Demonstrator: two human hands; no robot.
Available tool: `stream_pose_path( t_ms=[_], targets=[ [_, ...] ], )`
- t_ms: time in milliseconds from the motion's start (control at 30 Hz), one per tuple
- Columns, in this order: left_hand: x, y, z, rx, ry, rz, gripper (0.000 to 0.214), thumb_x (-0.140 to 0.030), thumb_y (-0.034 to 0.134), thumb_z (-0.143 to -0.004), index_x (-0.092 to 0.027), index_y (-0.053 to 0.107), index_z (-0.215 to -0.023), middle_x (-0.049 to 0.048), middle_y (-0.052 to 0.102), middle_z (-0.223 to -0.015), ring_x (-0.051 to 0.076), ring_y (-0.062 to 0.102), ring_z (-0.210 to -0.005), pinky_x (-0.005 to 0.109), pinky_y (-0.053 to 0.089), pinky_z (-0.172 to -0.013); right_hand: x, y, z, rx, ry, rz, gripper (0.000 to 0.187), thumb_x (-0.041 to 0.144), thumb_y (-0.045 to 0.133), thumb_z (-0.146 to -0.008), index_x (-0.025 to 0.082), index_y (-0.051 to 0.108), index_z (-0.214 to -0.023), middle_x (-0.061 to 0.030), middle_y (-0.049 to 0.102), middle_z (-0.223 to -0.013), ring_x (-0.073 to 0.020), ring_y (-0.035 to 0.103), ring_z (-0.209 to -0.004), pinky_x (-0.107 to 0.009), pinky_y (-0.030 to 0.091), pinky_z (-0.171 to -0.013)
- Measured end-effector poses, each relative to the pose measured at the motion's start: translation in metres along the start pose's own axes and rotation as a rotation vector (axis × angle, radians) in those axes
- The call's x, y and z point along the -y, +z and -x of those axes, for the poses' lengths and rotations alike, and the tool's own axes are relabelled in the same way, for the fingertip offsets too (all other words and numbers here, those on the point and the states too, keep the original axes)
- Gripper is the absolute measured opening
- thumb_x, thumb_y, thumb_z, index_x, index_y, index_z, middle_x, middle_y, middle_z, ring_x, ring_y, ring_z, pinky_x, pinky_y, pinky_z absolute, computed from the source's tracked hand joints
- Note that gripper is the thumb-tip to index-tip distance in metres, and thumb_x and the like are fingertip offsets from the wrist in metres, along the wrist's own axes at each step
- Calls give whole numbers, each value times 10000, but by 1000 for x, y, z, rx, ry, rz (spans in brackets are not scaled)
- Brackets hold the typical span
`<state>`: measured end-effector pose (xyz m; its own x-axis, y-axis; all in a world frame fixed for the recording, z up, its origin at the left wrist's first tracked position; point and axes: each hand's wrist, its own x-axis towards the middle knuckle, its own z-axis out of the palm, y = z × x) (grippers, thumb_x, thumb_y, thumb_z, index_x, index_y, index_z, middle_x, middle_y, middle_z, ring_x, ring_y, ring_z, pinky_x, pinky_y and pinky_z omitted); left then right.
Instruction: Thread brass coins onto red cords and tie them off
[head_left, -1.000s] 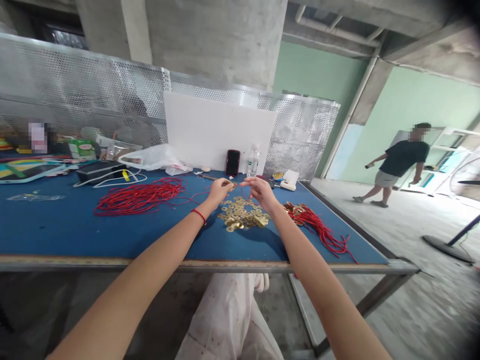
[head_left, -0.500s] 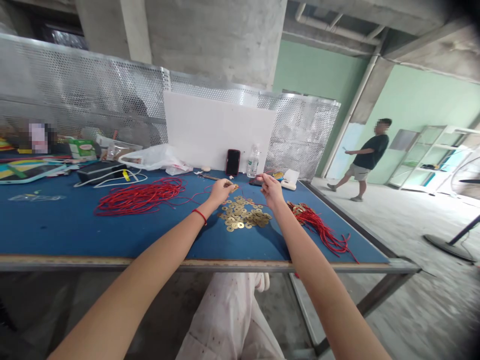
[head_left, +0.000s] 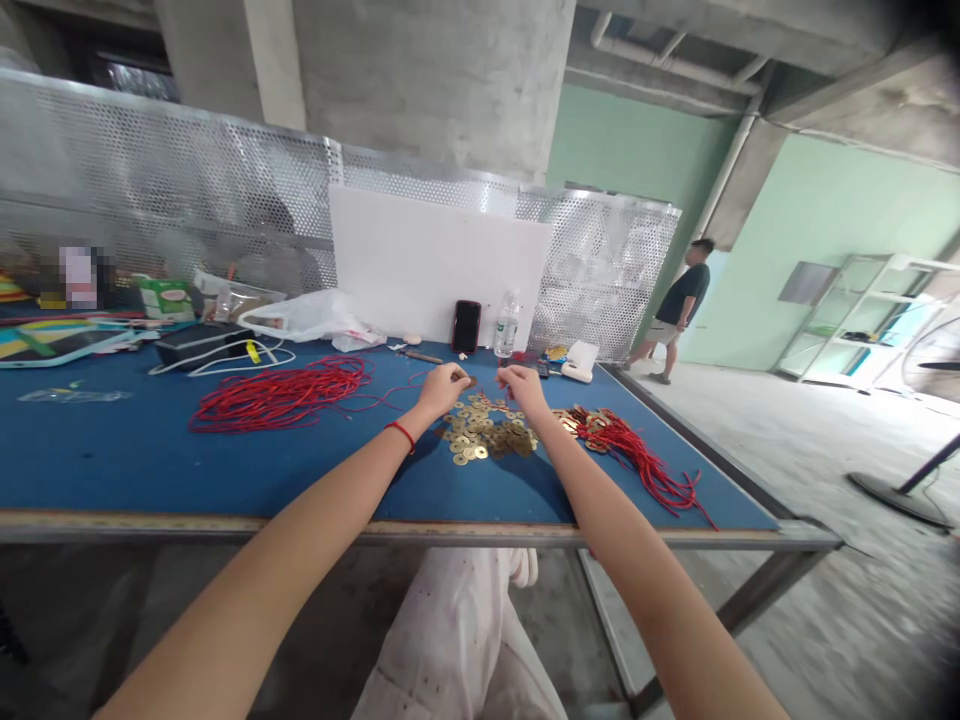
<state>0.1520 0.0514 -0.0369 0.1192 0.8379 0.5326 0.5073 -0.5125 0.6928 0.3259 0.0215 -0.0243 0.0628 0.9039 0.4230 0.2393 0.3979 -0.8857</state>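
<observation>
My left hand is closed in a pinch on a brass coin with a hole in it. A short way to the right, my right hand has its fingers curled together; what they hold is too small to tell. A strand of red cord shows below and between the hands. Beneath them lies a loose pile of brass coins. Right of the pile is a bunch of coins tied with red cords. A heap of loose red cord lies to the left.
Along the back of the blue table stand a phone, a water bottle and a white board. A plastic bag and a black box with a white cable sit left. A person walks beyond the table.
My right hand has come down and slightly left, closer to my left hand, and its fingers have curled in. The person in the background has moved left.
</observation>
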Motion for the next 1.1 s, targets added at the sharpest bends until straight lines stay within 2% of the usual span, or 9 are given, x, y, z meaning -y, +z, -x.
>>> stream_pose_path(
  t_ms=[67, 133, 300, 767, 1100],
  targets=[
    [0, 0, 0, 1, 1, -8, 84, -225, 575, -714, -171, 581, -650, 32, 626, -657, 177, 582, -679, 284, 439, -664, -2, 10, 5, 124, -79, 172, 257, 353, 518, -726, 155, 605, -587, 16, 526, -528, -92, 435, -496, -213, 315, -494],
    [0, 0, 0, 5, 3, -14, 81, -220, 573, -712, -170, 585, -650, 32, 629, -662, 175, 581, -683, 282, 438, -664, -3, 16, 10, 192, -116, 301, 257, 328, 502, -741, 161, 610, -578, 15, 538, -520, -99, 461, -515, -214, 320, -517],
    [0, 1, 0, 19, 16, 2, 86, -228, 571, -707, -172, 586, -644, 35, 632, -671, 174, 580, -683, 279, 432, -659, -1, 19, 15, 217, -114, 433, 244, 283, 487, -739, 168, 593, -553, 17, 545, -517, -105, 472, -521, -218, 323, -541],
    [-1, 0, 2, -6, 46, 53, 121, -267, 573, -726, -176, 580, -646, 48, 637, -677, 189, 587, -669, 287, 432, -647, 0, 16, 13, 136, -40, 434, 241, 285, 482, -693, 164, 577, -507, 12, 503, -478, -118, 472, -536, -226, 306, -528],
    [-5, -2, 4, -1, 79, -12, 125, -265, 556, -748, -175, 586, -668, 45, 645, -704, 185, 580, -697, 284, 427, -668, -1, 17, 12, 194, -61, 333, 254, 292, 475, -693, 156, 574, -502, 23, 480, -461, -101, 434, -504, -220, 298, -509]
  ],
)
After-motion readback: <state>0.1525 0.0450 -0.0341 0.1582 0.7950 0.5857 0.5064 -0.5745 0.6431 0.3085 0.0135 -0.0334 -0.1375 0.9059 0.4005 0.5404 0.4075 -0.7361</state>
